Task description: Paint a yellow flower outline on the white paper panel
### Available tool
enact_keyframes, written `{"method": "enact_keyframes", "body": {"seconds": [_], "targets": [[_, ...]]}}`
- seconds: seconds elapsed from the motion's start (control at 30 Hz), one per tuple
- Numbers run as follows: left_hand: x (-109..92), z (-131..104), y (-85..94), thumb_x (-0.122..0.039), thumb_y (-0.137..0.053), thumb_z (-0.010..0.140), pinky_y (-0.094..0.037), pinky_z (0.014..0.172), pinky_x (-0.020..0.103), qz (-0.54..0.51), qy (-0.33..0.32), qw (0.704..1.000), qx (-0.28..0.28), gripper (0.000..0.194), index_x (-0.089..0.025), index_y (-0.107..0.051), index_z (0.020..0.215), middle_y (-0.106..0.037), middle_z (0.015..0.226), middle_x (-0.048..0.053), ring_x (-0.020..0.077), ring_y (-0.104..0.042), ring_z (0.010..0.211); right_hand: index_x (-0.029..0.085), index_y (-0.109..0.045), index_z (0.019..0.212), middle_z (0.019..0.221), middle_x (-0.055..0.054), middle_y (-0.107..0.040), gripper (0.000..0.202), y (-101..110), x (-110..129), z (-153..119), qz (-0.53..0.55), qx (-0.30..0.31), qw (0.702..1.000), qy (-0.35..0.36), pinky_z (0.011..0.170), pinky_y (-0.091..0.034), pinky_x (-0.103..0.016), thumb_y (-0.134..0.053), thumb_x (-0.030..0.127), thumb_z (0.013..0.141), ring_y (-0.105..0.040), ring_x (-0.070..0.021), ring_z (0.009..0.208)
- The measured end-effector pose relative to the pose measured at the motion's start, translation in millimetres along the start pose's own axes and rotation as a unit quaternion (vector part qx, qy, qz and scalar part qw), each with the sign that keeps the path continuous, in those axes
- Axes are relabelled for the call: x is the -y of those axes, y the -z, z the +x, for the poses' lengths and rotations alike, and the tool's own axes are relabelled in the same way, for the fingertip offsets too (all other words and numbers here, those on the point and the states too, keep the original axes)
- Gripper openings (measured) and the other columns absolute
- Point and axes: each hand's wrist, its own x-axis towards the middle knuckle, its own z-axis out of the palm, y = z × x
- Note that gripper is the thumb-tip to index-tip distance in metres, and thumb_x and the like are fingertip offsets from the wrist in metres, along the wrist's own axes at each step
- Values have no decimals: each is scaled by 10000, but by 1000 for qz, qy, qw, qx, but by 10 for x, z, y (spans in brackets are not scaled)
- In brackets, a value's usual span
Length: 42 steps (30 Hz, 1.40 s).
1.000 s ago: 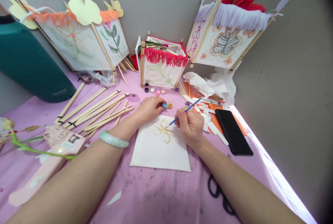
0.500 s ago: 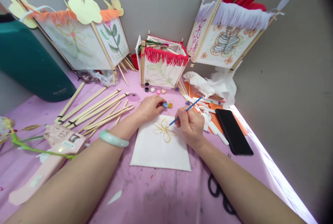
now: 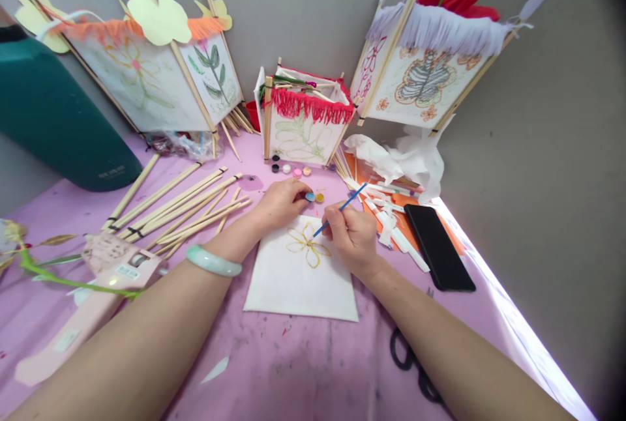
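My right hand (image 3: 353,238) is closed round a thin blue paintbrush (image 3: 341,209), its tip at the middle of a yellow flower outline. That flower is on a white square panel (image 3: 298,290) lying flat on the table. My left hand (image 3: 280,204), with a pale green bangle (image 3: 214,261) on the wrist, rests at the panel's far edge. Its fingertips pinch a small blue paint pot (image 3: 310,197). A yellow paint pot (image 3: 319,198) stands right beside the blue one.
Several wooden sticks (image 3: 180,206) lie left, near a pink glue gun (image 3: 92,317) and a green bottle (image 3: 63,121). Decorated lanterns (image 3: 306,137) stand at the back. A black phone (image 3: 440,248), paper scraps (image 3: 396,229) and black scissors (image 3: 402,350) are on the right.
My right hand and the paintbrush have shifted slightly left, bringing the tip closer to the flower's centre. My left hand stays at the blue paint pot.
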Motion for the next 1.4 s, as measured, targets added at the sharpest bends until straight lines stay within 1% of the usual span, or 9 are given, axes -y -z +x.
{"method": "enact_keyframes", "body": {"seconds": [0.07,0.23,0.37,0.47,0.6,0.73,0.97,1.23,1.4], "targets": [[3,3,-2,-175,-557,774,-429,669,238,-1,0,1000,0,217,-158,-672,957,-654,834,30,136,-572,720,175,-540,629,513,23,-540,320,9,5,3,-4,-2,1000,3,468,-404,-193,-430,260,917,-518,-68,450],[20,8,-10,-202,-546,785,-432,669,243,-4,1,1000,0,217,-181,-669,962,-651,812,21,142,-574,728,182,-515,596,495,31,-523,338,45,46,20,-17,-33,999,-8,472,-397,-198,-428,249,915,-507,-69,448],[32,5,-19,-210,-546,786,-437,685,250,-5,3,1000,-2,221,-178,-668,967,-645,825,28,147,-573,739,186,-502,580,484,33,-513,348,45,56,24,-22,-37,999,-12,462,-389,-204,-431,254,914,-494,-70,437],[31,8,-20,-205,-547,782,-441,696,251,-4,5,1000,-2,221,-183,-669,965,-642,841,28,146,-573,746,186,-499,577,481,34,-509,351,29,41,19,-18,-35,999,-9,449,-380,-205,-434,258,914,-485,-67,424],[22,9,-13,-199,-550,780,-442,695,245,-5,3,1000,-2,216,-174,-671,957,-643,842,30,142,-574,741,184,-498,579,470,39,-495,347,8,21,13,-23,-17,1000,-6,439,-369,-200,-435,253,913,-469,-61,410],[22,2,-10,-198,-549,781,-441,697,246,-1,-1,1000,-2,221,-163,-669,964,-642,851,38,143,-572,742,180,-523,616,490,33,-518,326,9,24,12,-13,-6,1000,-9,454,-387,-198,-428,259,917,-492,-65,427],[36,3,-20,-217,-541,785,-440,684,250,-2,3,1000,0,227,-186,-666,972,-648,826,24,147,-574,740,186,-508,596,495,32,-517,342,43,38,18,-31,-37,999,-4,463,-388,-204,-422,263,918,-494,-69,439],[30,4,-21,-204,-547,785,-440,692,251,2,-2,1000,-3,228,-170,-666,977,-644,844,34,147,-574,744,183,-507,606,482,38,-499,322,16,24,12,-19,-17,1000,2,445,-372,-197,-434,240,914,-475,-61,413],[18,7,-16,-195,-549,779,-442,703,251,8,4,1000,0,233,-172,-666,980,-646,859,34,145,-573,748,181,-529,626,502,29,-530,314,-2,5,-2,-8,-5,1000,3,468,-395,-203,-434,256,916,-506,-72,432]]}}
